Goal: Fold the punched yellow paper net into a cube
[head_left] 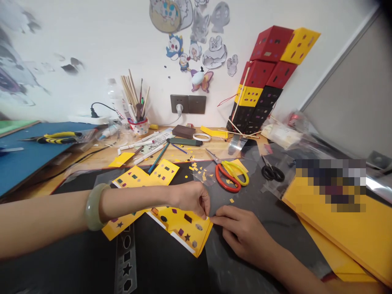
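Note:
A yellow card cut-out (pixel 180 234) with small punched shapes, several backed in dark or shiny colours, lies partly folded on the black mat. White strips run along its near edge. My left hand (pixel 192 198), a pale green bangle on its wrist, reaches across it with thumb and finger pinched at the right corner, by a small white bit. My right hand (pixel 243 230) has its fingers closed at the same corner, fingertips touching the card's edge; its thumb is hard to make out. A clear shape stencil (pixel 126 261) lies left of the card, partly beneath it.
Red-and-yellow-handled scissors (pixel 229 175), yellow scraps (pixel 199 169) and small black scissors (pixel 272 171) lie beyond my hands. Large yellow sheets (pixel 343 228) are at right. Punched red, yellow and black boxes (pixel 263 77) stand stacked at the wall; pliers (pixel 58 137) rest far left.

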